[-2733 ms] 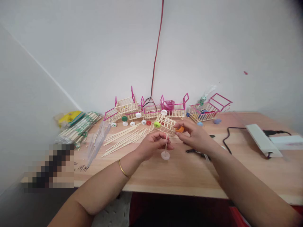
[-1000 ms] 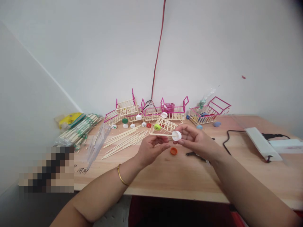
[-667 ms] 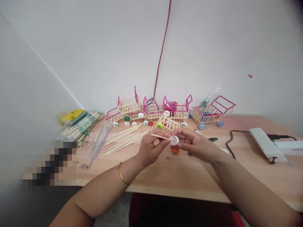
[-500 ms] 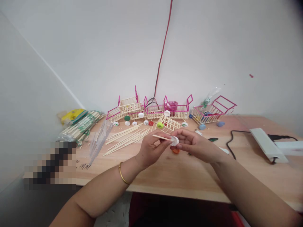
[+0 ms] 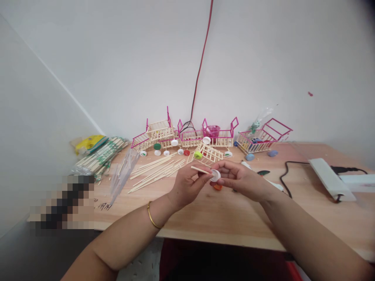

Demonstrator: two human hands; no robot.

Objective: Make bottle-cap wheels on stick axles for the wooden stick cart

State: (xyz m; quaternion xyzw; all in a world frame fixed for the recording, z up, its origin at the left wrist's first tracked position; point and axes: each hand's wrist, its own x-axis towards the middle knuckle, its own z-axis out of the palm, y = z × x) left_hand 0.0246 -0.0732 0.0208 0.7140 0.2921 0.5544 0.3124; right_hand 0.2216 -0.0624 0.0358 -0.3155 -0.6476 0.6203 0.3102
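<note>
Close together over the middle of the table are my two hands. Thumb and fingers of my left hand pinch a thin wooden stick, whose far end meets a white bottle cap. My right hand grips that cap by its rim, with the hollow side turned towards the stick. Whether the stick is fixed to the cap I cannot tell. An orange cap shows just below, partly hidden by the hands. Behind them lies a small stick-built cart with a yellow-green cap wheel.
Several small stick carts, one with blue cap wheels, line the wall. Loose sticks and plastic sleeves lie left, beside bundled sticks. A pink cup stands behind. At right is a white power strip with a black cord.
The white cap has turned slightly so more of its hollow side faces me. The stick has shifted a little. Both hands stay in nearly the same place.
</note>
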